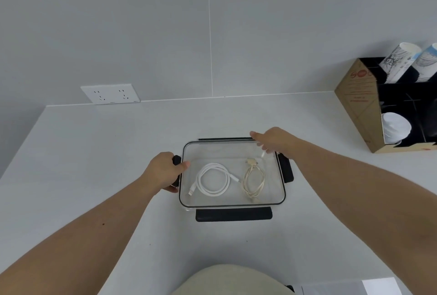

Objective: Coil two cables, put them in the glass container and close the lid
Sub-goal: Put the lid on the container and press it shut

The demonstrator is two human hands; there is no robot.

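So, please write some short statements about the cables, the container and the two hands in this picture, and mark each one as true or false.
1. Both cables lie coiled inside the glass container. True.
2. The white cable lies to the right of the beige cable. False: the white cable is on the left.
3. The left hand is at the black clip on the container's left side. True.
4. The right hand rests flat on the counter, apart from the container. False: it is over the container's far right corner.
5. The front clip sticks out flat toward the person. True.
6. A cable is plugged into the wall socket. False: nothing is plugged in.
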